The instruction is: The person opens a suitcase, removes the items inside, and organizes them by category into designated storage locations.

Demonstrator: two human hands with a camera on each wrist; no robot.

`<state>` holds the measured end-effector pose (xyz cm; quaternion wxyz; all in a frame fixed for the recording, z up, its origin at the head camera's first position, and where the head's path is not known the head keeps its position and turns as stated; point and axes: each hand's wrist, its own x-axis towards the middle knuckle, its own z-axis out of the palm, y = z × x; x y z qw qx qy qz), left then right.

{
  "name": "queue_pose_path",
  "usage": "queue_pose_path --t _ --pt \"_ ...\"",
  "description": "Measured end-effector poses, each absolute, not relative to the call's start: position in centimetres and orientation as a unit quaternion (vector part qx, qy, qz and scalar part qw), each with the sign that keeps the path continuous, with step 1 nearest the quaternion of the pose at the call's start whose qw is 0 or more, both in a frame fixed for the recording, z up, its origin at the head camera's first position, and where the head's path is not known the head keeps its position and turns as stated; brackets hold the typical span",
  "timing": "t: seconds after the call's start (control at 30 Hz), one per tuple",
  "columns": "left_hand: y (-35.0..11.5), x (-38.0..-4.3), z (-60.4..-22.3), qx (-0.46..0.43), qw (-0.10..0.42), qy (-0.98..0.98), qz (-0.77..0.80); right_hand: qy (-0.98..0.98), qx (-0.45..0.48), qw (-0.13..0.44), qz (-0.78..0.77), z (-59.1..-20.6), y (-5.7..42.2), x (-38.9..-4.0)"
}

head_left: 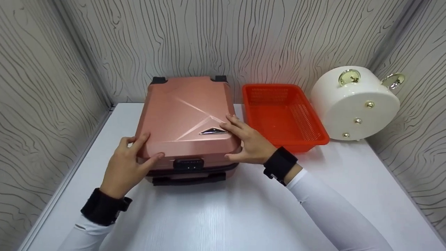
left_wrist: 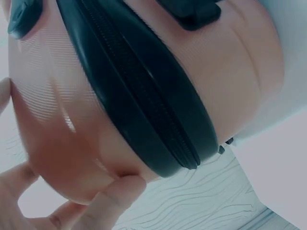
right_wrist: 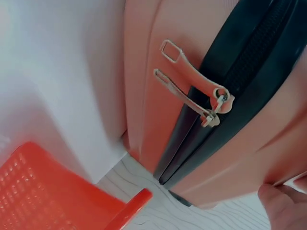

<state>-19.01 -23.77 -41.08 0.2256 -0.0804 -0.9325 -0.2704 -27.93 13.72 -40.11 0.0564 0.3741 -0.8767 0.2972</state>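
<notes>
The pink case [head_left: 184, 115] lies flat on the white table [head_left: 209, 223], between the two grips and just under them. Its long side runs away from the grips, to the back wall [head_left: 209, 42]. The left hand [head_left: 125, 164] touches the near left corner and the right hand [head_left: 249, 141] touches the near right corner, so neither one is nearer to the case. Each grip is wide, with its fingers spread on the corner.

The lock [head_left: 188, 164] sits between the grips, and the handle [head_left: 189, 179] is just below it. The badge [head_left: 213, 131] is just beside the right grip. The zip pulls [right_wrist: 199, 76] are on the case's right side, near the right grip.

I count one case, one lock, one handle, one badge and two zip pulls. There is one red basket [head_left: 275, 118], just to the right of the right grip. Farther right of that grip stands one white box [head_left: 348, 111] with three gold knobs [head_left: 358, 121]. There are two black wrist bands [head_left: 104, 207], one behind each grip.
</notes>
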Motion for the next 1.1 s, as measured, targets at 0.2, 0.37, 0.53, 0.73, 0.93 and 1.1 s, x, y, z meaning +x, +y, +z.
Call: queue_pose_path --t 0.2,0.37,0.53,0.73,0.93,1.1 --pt "-23.1 -18.2 -41.4 -0.062 0.231 -0.936 -0.258 -0.88 0.363 0.04 0.304 -40.6 14.4 -27.7" --pt "-21.6 -17.3 -42.3 -0.104 0.359 -0.898 -0.23 -0.867 0.33 0.087 0.362 -41.3 15.8 -26.8" --pt "-19.0 -16.3 -43.0 -0.277 0.485 -0.81 -0.178 -0.847 0.287 0.142 0.425 -42.6 16.6 -25.6" --pt "-15.9 -15.0 -45.5 -0.353 0.419 -0.831 -0.102 -0.858 0.223 0.15 0.437 -44.7 16.6 -23.8" --pt "-15.3 -15.4 -48.9 -0.325 0.359 -0.874 -0.019 -0.881 0.178 0.091 0.428 -47.0 16.0 -23.3" --pt "-15.4 -16.1 -50.3 -0.319 0.355 -0.879 0.018 -0.881 0.159 0.067 0.441 -47.9 15.7 -23.9"
